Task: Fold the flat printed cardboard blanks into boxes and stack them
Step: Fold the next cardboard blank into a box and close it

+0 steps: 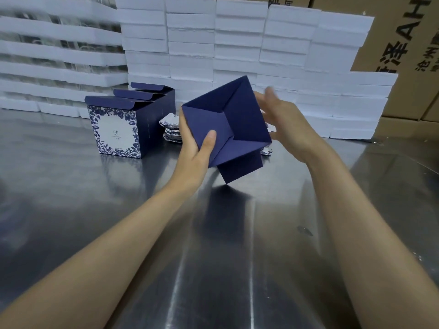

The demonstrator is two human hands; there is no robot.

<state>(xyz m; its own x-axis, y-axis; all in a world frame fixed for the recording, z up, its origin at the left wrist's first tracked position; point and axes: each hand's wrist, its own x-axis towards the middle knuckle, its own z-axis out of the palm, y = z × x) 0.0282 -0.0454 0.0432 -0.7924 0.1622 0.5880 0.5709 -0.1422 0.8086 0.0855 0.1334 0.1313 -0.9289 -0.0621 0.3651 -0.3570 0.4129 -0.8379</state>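
A dark blue cardboard box (228,124) is held up above the steel table, its open mouth turned toward me so the folded inner bottom shows. One flap hangs down below it. My left hand (197,150) grips its left wall, thumb inside. My right hand (287,124) is at the box's right side with fingers spread and blurred; whether it touches the box I cannot tell. Three folded boxes (118,129) with blue floral print stand in a row at the left, lids open. A pile of flat printed blanks (171,129) lies behind the held box, partly hidden.
The shiny steel table (213,245) fills the foreground. White foam trays (237,43) are stacked in a wall along the back. Brown shipping cartons (408,55) with black lettering stand at the back right.
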